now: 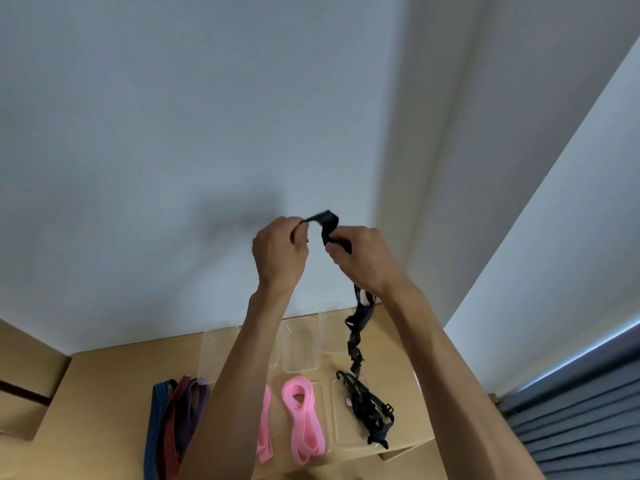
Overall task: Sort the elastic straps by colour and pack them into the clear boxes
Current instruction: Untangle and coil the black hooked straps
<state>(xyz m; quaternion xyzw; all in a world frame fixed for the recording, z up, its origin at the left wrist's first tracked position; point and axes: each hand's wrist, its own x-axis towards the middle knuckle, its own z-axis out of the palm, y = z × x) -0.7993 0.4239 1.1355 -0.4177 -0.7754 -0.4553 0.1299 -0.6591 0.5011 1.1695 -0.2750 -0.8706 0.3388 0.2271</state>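
Note:
Both hands are raised high in front of the wall. My left hand pinches one end of a black elastic strap. My right hand grips the same strap a little further along, and a short loop arches between them. The rest of the strap hangs down in a tangle onto a clear box, where more black strap with hooks lies. Pink straps lie coiled on the cardboard surface. Blue, red and purple straps lie to the left. Empty clear boxes stand at the back.
The cardboard surface is made of large boxes pushed against a white wall. A lower cardboard box sits at the left. A dark blue ribbed curtain hangs at the right beside the surface's edge.

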